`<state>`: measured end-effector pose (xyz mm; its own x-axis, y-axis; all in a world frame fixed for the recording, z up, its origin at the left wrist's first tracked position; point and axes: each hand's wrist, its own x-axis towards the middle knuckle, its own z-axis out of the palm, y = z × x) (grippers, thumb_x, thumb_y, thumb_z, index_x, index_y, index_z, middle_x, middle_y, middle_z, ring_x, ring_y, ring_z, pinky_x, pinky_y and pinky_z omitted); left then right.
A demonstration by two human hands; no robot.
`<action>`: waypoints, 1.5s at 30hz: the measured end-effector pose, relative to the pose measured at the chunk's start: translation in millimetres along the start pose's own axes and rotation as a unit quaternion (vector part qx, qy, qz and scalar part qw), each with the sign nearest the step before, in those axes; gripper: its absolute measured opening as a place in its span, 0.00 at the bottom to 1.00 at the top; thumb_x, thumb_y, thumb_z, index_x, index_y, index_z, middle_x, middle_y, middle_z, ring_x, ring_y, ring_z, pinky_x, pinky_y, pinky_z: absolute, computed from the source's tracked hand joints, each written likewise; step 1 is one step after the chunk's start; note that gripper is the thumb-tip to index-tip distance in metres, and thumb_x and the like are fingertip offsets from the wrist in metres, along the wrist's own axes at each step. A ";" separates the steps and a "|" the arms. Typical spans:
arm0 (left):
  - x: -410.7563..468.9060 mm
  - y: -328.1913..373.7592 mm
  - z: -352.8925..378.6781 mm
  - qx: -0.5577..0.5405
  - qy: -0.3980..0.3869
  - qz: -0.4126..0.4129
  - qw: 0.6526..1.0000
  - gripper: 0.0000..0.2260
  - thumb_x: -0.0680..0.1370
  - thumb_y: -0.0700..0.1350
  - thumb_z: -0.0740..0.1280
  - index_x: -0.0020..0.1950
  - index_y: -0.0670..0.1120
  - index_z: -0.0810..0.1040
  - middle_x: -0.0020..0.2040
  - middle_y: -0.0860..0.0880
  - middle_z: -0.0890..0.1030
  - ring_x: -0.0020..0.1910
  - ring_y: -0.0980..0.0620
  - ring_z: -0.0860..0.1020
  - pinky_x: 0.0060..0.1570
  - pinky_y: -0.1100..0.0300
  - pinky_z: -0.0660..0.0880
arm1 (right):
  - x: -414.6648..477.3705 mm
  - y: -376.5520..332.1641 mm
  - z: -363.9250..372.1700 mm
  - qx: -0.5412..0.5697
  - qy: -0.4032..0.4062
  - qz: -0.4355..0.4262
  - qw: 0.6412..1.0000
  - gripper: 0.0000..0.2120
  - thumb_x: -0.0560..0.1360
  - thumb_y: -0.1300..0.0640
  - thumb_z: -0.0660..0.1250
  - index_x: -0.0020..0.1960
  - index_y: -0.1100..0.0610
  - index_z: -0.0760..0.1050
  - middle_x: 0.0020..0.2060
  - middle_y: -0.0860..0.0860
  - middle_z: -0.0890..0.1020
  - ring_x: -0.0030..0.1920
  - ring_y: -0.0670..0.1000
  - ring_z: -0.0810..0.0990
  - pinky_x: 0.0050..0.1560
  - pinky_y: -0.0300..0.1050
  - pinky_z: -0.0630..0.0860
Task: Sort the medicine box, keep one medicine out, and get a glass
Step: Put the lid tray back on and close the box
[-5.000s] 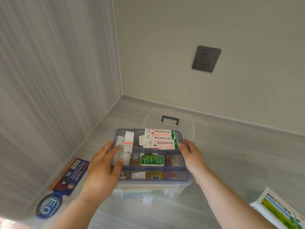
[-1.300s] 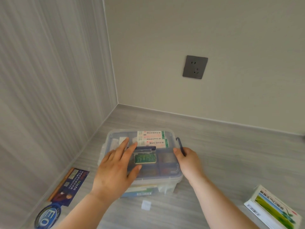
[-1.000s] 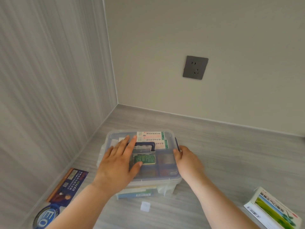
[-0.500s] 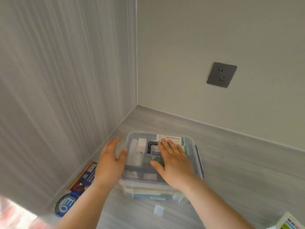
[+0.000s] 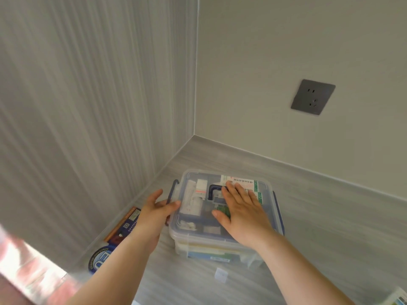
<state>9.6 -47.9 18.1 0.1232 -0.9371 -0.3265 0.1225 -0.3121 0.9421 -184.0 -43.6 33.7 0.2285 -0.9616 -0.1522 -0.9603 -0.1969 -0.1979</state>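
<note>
The clear plastic medicine box (image 5: 198, 236) with blue trim stands on the grey counter near the corner, its lid on. Through the lid show white packets and a white-green carton (image 5: 244, 182). My right hand (image 5: 242, 212) lies flat on the lid, fingers spread, partly over the blue handle (image 5: 212, 191). My left hand (image 5: 154, 214) is at the box's left side, thumb and fingers on the blue side latch (image 5: 172, 190). The medicine kept out, a white-green carton (image 5: 398, 299), is cut off at the bottom right corner. No glass is in view.
A dark blue leaflet (image 5: 125, 225) and a round blue sticker (image 5: 100, 258) lie along the left wall. A small white square (image 5: 221, 275) lies in front of the box. A grey wall socket (image 5: 312, 96) is on the back wall. Walls close in left and behind.
The lid went from off to on the box. My right hand moved from the right side onto the lid top, and my left hand slid off the lid to the left latch.
</note>
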 end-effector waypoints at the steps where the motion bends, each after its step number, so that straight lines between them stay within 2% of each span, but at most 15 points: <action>1: -1.6 -1.3 2.6 -0.007 0.004 0.011 1.000 0.24 0.74 0.37 0.64 0.68 0.43 0.62 0.58 0.43 0.76 0.51 0.45 0.76 0.52 0.50 0.73 | 0.1 -0.4 -0.4 -0.001 -0.005 0.001 1.000 0.31 0.76 0.40 0.43 0.72 0.52 0.38 0.74 0.48 0.39 0.73 0.48 0.36 0.71 0.46 0.34; 3: -5.8 -3.2 7.3 0.011 0.002 0.031 0.999 0.18 0.75 0.38 0.62 0.65 0.44 0.68 0.60 0.43 0.76 0.55 0.45 0.76 0.57 0.50 0.73 | 0.3 -1.1 -1.1 0.000 -0.007 0.003 1.000 0.31 0.76 0.40 0.43 0.72 0.52 0.38 0.74 0.48 0.39 0.73 0.48 0.36 0.71 0.46 0.34; 7: -8.3 -2.6 10.4 0.026 0.001 0.057 0.998 0.13 0.76 0.38 0.60 0.60 0.47 0.73 0.48 0.51 0.80 0.43 0.57 0.77 0.39 0.63 0.73 | -0.9 -1.6 -1.5 -0.002 -0.006 0.003 1.000 0.31 0.76 0.40 0.43 0.72 0.52 0.38 0.75 0.49 0.40 0.73 0.48 0.36 0.72 0.47 0.35; 9: -8.0 -2.1 10.4 0.026 0.005 0.059 0.998 0.13 0.76 0.38 0.60 0.60 0.47 0.73 0.44 0.55 0.79 0.43 0.59 0.76 0.37 0.65 0.71 | -1.3 -1.8 -2.2 -0.003 -0.008 0.003 1.000 0.31 0.76 0.40 0.43 0.72 0.52 0.38 0.74 0.49 0.39 0.73 0.48 0.36 0.72 0.47 0.35; 16: -12.7 1.9 11.7 0.048 -0.001 0.062 0.997 0.14 0.77 0.37 0.59 0.60 0.48 0.73 0.49 0.50 0.79 0.47 0.52 0.77 0.50 0.56 0.72 | -1.8 -0.9 -3.1 -0.005 -0.014 0.007 1.000 0.30 0.76 0.40 0.43 0.72 0.52 0.37 0.74 0.48 0.39 0.73 0.48 0.36 0.72 0.47 0.34; 22: -12.7 4.5 18.1 0.093 0.022 0.091 0.991 0.16 0.77 0.36 0.57 0.63 0.46 0.71 0.53 0.49 0.76 0.49 0.52 0.74 0.46 0.63 0.71 | 0.3 -2.0 -1.9 0.002 -0.002 0.004 1.000 0.30 0.76 0.40 0.43 0.72 0.52 0.38 0.74 0.48 0.39 0.73 0.48 0.36 0.72 0.47 0.34; 24: -15.6 3.2 21.4 0.113 0.029 0.099 0.988 0.16 0.77 0.38 0.57 0.64 0.46 0.69 0.53 0.51 0.73 0.51 0.53 0.72 0.49 0.62 0.68 | -0.6 -3.2 -3.5 0.013 0.010 0.000 1.000 0.30 0.76 0.40 0.44 0.72 0.51 0.39 0.75 0.48 0.40 0.73 0.48 0.37 0.72 0.47 0.34; 26: -15.6 0.1 20.3 0.165 0.026 0.115 0.979 0.18 0.77 0.42 0.60 0.66 0.47 0.66 0.58 0.51 0.71 0.56 0.52 0.70 0.56 0.58 0.67 | -6.2 -2.7 -3.7 0.042 0.050 0.011 0.998 0.31 0.75 0.41 0.48 0.72 0.50 0.41 0.75 0.48 0.42 0.74 0.49 0.38 0.71 0.48 0.33; 29: -7.5 5.7 11.4 0.228 0.045 0.142 0.962 0.22 0.75 0.45 0.63 0.68 0.49 0.63 0.71 0.46 0.63 0.69 0.49 0.63 0.67 0.55 0.59 | -28.1 7.6 -0.3 0.083 0.194 0.112 0.971 0.31 0.74 0.43 0.55 0.72 0.50 0.47 0.75 0.50 0.47 0.74 0.51 0.42 0.71 0.49 0.33; 31: -2.8 12.6 8.8 0.256 0.027 0.213 0.942 0.21 0.74 0.42 0.65 0.67 0.48 0.66 0.71 0.48 0.63 0.68 0.54 0.61 0.63 0.65 0.55 | -48.2 19.0 6.7 0.110 0.243 0.189 0.945 0.31 0.73 0.45 0.59 0.71 0.50 0.51 0.75 0.51 0.51 0.74 0.53 0.46 0.71 0.52 0.38; 33: -3.0 15.0 14.2 0.328 -0.053 0.296 0.895 0.20 0.73 0.40 0.66 0.65 0.48 0.69 0.67 0.54 0.65 0.65 0.59 0.61 0.61 0.70 0.53 | -65.2 25.0 17.5 0.138 0.217 0.215 0.942 0.30 0.73 0.44 0.59 0.71 0.48 0.51 0.75 0.51 0.51 0.74 0.53 0.47 0.72 0.53 0.42; 35: -3.3 10.8 22.0 0.401 -0.110 0.349 0.840 0.19 0.73 0.40 0.67 0.63 0.49 0.71 0.62 0.59 0.65 0.63 0.60 0.62 0.64 0.69 0.52 | -70.5 25.9 27.9 0.207 0.200 0.191 0.938 0.28 0.75 0.47 0.57 0.71 0.49 0.52 0.75 0.51 0.52 0.74 0.51 0.51 0.72 0.49 0.50; 38: 0.7 9.6 27.6 0.400 -0.107 0.366 0.833 0.16 0.72 0.39 0.66 0.59 0.48 0.74 0.58 0.58 0.69 0.62 0.61 0.63 0.66 0.64 0.51 | -58.3 30.3 26.8 0.308 0.229 0.160 0.910 0.23 0.76 0.56 0.56 0.70 0.53 0.56 0.73 0.52 0.56 0.72 0.50 0.57 0.67 0.40 0.58; 42: 5.7 14.1 35.8 0.451 -0.129 0.398 0.789 0.18 0.66 0.49 0.64 0.54 0.49 0.79 0.58 0.54 0.77 0.62 0.60 0.68 0.65 0.63 0.57 | -21.2 50.0 17.2 0.330 0.244 0.161 0.898 0.22 0.76 0.62 0.56 0.69 0.60 0.57 0.71 0.58 0.61 0.68 0.55 0.64 0.61 0.35 0.58; 45: 10.3 15.2 41.2 0.540 -0.167 0.434 0.702 0.21 0.64 0.57 0.64 0.53 0.50 0.79 0.56 0.49 0.81 0.58 0.50 0.77 0.60 0.58 0.60 | 13.7 64.7 4.2 0.370 0.232 0.160 0.885 0.22 0.76 0.63 0.56 0.69 0.60 0.57 0.69 0.59 0.64 0.67 0.55 0.66 0.61 0.36 0.58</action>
<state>-27.8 -68.8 32.3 -0.5688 -0.7761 0.2725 -0.6960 0.6306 0.3433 -242.4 -68.8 14.7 -0.2923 -0.9541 0.0646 -0.5561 0.1146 -0.8232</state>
